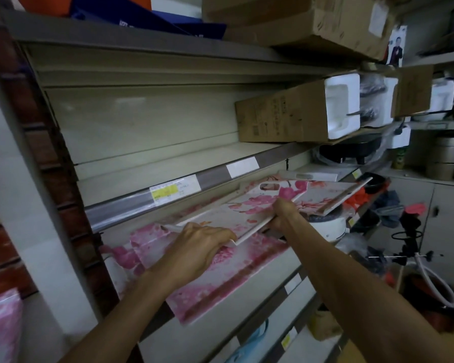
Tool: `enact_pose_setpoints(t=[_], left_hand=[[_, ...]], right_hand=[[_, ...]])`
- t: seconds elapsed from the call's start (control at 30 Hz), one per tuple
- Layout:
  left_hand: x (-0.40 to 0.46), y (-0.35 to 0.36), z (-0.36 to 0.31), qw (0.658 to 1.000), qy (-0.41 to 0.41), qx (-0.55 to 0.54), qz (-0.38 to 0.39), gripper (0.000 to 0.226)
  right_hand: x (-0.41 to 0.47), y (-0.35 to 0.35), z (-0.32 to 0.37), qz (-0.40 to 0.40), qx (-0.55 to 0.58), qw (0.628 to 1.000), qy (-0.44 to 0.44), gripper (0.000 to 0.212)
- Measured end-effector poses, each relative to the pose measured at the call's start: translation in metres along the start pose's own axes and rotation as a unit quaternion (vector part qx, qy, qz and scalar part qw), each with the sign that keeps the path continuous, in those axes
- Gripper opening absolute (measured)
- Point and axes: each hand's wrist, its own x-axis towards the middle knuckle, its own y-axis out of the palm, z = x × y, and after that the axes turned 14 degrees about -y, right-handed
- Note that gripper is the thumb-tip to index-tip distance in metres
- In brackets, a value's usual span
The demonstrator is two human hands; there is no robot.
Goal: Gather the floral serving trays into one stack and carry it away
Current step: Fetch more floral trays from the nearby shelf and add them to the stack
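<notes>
A white serving tray with pink blossoms (pixel 249 208) is held tilted above the shelf. My left hand (pixel 202 242) grips its near corner and my right hand (pixel 283 216) grips its right edge. Under it lies a larger pink floral tray (pixel 220 279), sticking out over the shelf's front edge. A further floral tray (pixel 336 195) lies to the right, partly under the held one. One more pink floral piece (pixel 0 326) shows at the bottom left.
The metal shelf (pixel 168 195) above carries price labels and a cardboard box (pixel 283 119). A white pot (pixel 328 226), clothes and cables crowd the right side. Lower shelves (pixel 286 310) run beneath the trays.
</notes>
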Motion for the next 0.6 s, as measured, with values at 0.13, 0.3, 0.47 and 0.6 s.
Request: enact_pose_setpoints(t=[0.13, 0.3, 0.47, 0.6], left_hand=[[-0.008, -0.002, -0.005, 0.998, 0.005, -0.048, -0.027, 0.020], [-0.017, -0.016, -0.024, 0.994, 0.019, -0.104, -0.037, 0.022], [-0.026, -0.027, -0.049, 0.985, 0.013, -0.172, -0.008, 0.033], [-0.031, -0.033, -0.073, 0.969, -0.020, -0.245, -0.017, 0.031]], right_hand=[[-0.015, 0.004, 0.002, -0.041, -0.031, 0.997, -0.053, 0.017], [-0.029, -0.008, 0.010, -0.080, -0.038, 0.991, -0.100, 0.019], [-0.051, -0.039, 0.026, -0.100, -0.013, 0.986, -0.131, 0.023], [-0.073, -0.070, 0.033, -0.099, 0.000, 0.984, -0.147, 0.021]])
